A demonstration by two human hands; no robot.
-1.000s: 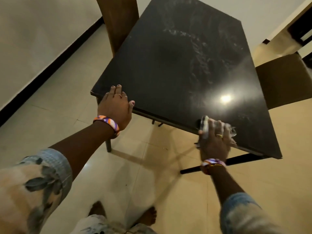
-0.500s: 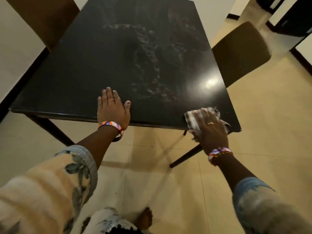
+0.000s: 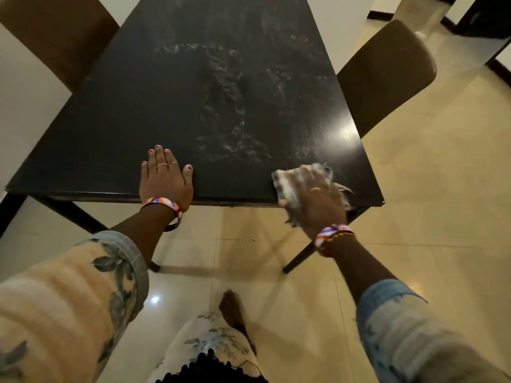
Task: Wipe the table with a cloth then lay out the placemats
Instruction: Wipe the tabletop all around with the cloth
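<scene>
Two hands on the dark counter (image 3: 171,87)

Left hand (image 3: 164,179) is laid flat, fingers straight; the cloth (image 3: 287,186) is pressed under the right hand (image 3: 315,197), fingers spread, at the near right corner.

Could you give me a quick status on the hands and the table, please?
Left hand flat on table, near edge. Right hand presses cloth at near right corner. Wipe streaks mid-table; no placemats in view.

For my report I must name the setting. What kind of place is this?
Probably a dining area in a home: a dark table with upholstered chairs at its sides, on a glossy tiled floor.
</scene>
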